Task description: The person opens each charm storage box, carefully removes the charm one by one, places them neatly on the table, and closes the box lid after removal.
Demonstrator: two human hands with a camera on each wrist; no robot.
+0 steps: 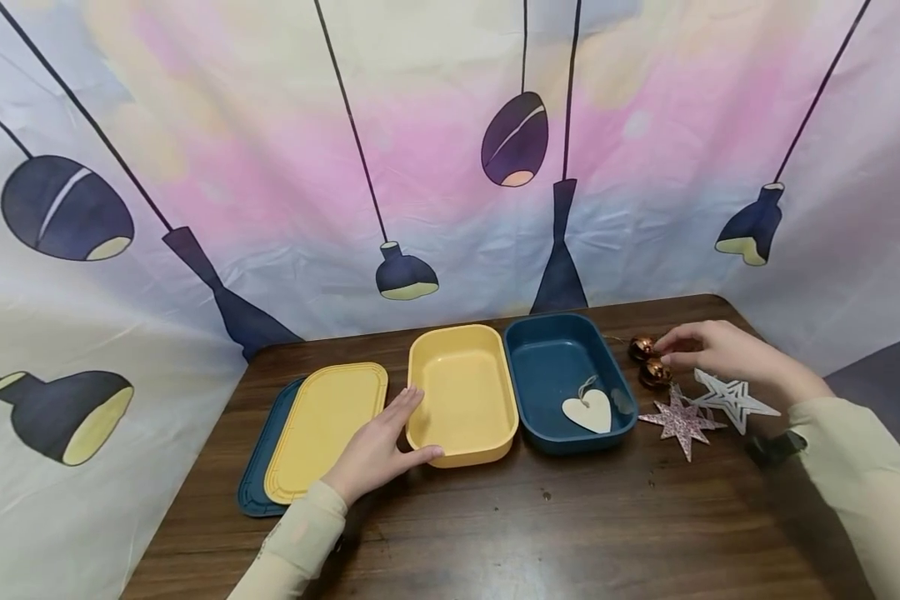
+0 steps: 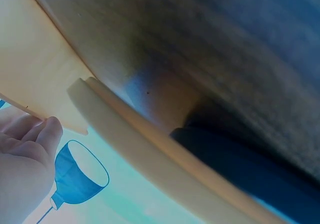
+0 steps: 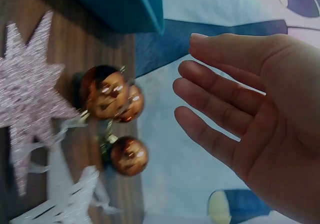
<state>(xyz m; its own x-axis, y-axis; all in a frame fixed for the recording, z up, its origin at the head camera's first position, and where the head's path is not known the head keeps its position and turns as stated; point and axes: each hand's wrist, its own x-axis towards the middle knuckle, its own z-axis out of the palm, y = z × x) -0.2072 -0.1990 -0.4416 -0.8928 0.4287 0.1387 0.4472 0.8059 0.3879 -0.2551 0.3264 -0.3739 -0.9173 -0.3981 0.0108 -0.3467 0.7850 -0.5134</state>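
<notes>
My left hand (image 1: 378,446) rests its straight fingers and thumb against the left side and near corner of a yellow box (image 1: 461,457); in the left wrist view the fingers (image 2: 47,136) touch its wall. Beside it stands a dark blue box (image 1: 543,408) with a white heart ornament (image 1: 588,412) inside. Over shiny copper baubles (image 1: 656,373) hovers my right hand (image 1: 712,350). The right wrist view shows its fingers (image 3: 215,92) loosely extended and holding nothing, apart from the baubles. Near them lie a pink glitter star (image 1: 682,423) and a white star (image 1: 731,400).
At the left, a yellow lid (image 1: 337,425) lies on top of a dark blue lid (image 1: 258,492). The wooden table (image 1: 540,533) reaches back to a hanging cloth (image 1: 450,167) printed with lamps. The boxes stand side by side near the table's back edge.
</notes>
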